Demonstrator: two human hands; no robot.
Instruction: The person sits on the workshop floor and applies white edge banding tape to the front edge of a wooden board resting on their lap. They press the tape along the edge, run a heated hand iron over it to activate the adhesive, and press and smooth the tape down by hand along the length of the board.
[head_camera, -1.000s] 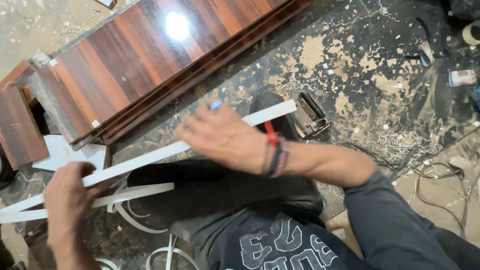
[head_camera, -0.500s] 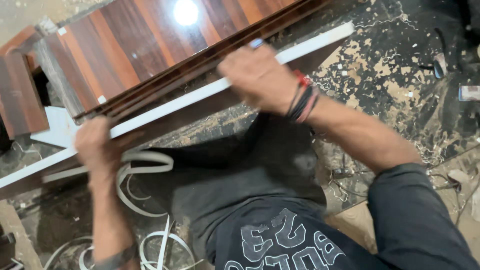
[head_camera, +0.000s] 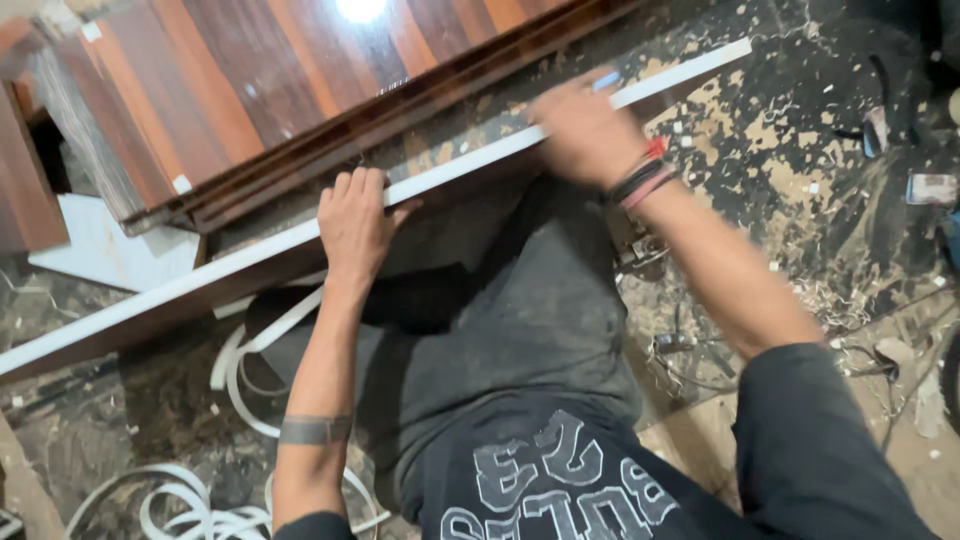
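A long board with a white edge runs on a slant from lower left to upper right, across my lap. My left hand grips its white edge near the middle, fingers curled over the top. Further right, my right hand is blurred and closed on the same edge, with a small blue thing at its fingertips. Red and black bands sit on my right wrist. A striped dark and reddish wood panel, glossy with a light glare, lies just beyond the board.
Coils of white edge banding lie on the floor at lower left. Sawdust and wood chips cover the dark floor on the right, with small tools and a cable there. A white board piece lies at left.
The white-edged board has come up closer to the striped panel. My left hand has moved right along the edge to its middle, and my right hand has shifted further up and right.
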